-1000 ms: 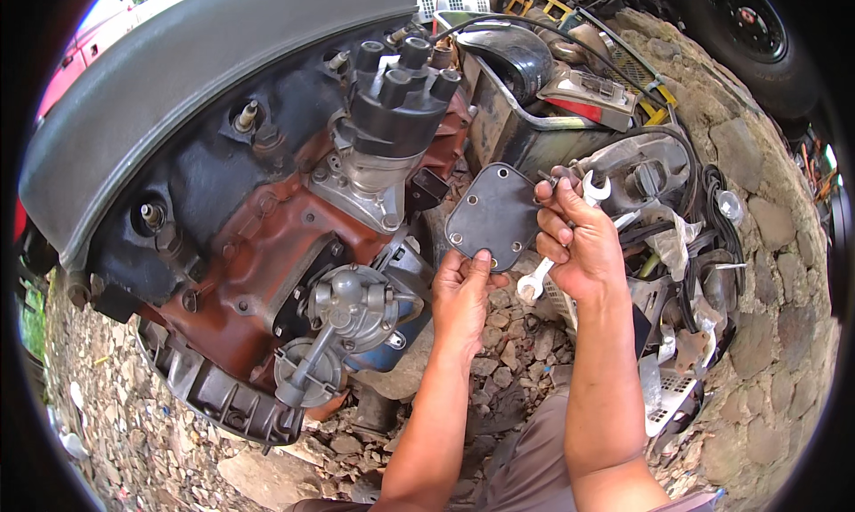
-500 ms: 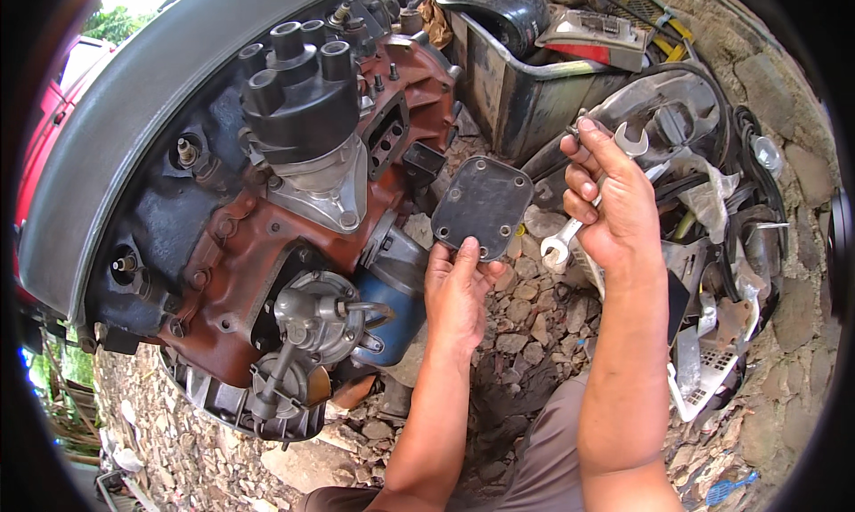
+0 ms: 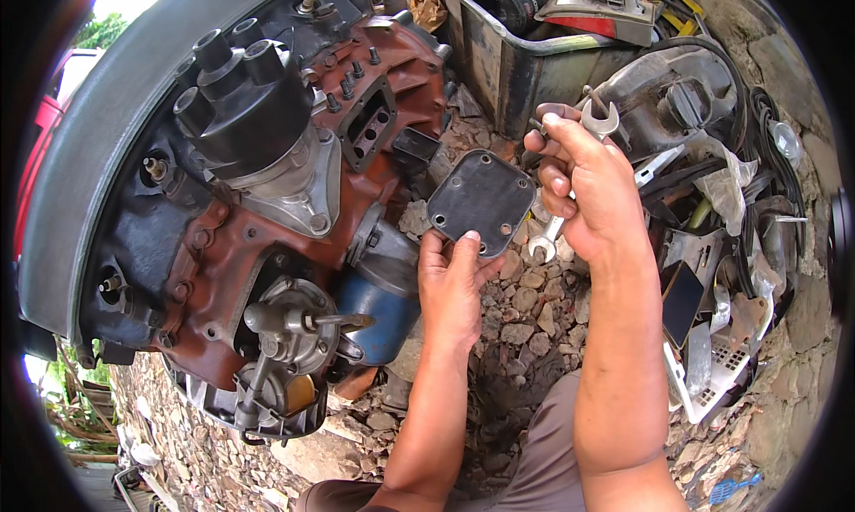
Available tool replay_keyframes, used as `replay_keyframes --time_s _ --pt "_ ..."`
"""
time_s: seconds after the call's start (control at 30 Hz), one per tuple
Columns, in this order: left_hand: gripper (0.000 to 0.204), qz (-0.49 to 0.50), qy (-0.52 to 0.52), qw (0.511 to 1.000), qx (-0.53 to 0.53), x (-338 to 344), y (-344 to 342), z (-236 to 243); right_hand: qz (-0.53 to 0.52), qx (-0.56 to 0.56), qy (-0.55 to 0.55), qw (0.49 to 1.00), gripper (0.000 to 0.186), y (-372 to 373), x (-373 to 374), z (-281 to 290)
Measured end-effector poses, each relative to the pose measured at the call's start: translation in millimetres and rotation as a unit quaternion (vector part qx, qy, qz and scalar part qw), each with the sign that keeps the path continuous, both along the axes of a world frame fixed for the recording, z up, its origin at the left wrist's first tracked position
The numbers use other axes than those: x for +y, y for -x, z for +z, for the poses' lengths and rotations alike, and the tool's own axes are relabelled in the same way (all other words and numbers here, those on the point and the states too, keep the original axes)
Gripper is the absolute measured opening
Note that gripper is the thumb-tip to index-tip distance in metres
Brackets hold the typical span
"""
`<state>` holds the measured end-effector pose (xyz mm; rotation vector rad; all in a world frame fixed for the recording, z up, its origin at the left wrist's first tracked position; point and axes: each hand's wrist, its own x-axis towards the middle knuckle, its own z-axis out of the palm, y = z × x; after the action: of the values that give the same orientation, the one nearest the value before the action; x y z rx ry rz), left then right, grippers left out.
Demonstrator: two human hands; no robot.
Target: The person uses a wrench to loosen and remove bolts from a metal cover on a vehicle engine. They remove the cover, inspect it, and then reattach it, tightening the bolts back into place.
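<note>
A black, rounded-square cover plate [image 3: 482, 200] with holes near its corners is gripped at its lower edge by my left hand [image 3: 451, 289], thumb on top. To its right, my right hand [image 3: 601, 196] is closed around a double open-end wrench [image 3: 545, 244], whose two jaws stick out above and below the fist. Small bolts [image 3: 537, 124] seem to show at the right fingertips, partly hidden. Left of the plate, the red-brown engine block [image 3: 298, 216] has a rectangular opening [image 3: 369, 127] with a grey rim, and studs beside it. The plate is apart from the engine.
On the engine sit a black distributor cap [image 3: 245, 102], a metal fuel pump [image 3: 289, 325] and a blue oil filter [image 3: 378, 321]. A worn bin [image 3: 552, 76] of parts stands behind. Scrap and a phone-like black slab [image 3: 682, 304] lie right, over stony ground [image 3: 521, 321].
The view has shifted, with the engine now lying further left in it. My right hand with the wrench has moved slightly left, and the plate has turned a little in my left hand.
</note>
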<state>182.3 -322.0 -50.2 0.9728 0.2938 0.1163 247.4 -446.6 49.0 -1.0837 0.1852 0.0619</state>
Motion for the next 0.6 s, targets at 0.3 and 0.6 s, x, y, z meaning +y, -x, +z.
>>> replay_keyframes --time_s 0.3,0.6 --pt "0.024 0.054 -0.077 0.995 -0.030 -2 1 6 0.054 -0.021 0.130 0.990 0.020 3 9 -5" --pt "0.019 0.244 -0.326 0.894 -0.186 2 5 3 0.123 0.033 0.157 0.979 0.037 11 13 2"
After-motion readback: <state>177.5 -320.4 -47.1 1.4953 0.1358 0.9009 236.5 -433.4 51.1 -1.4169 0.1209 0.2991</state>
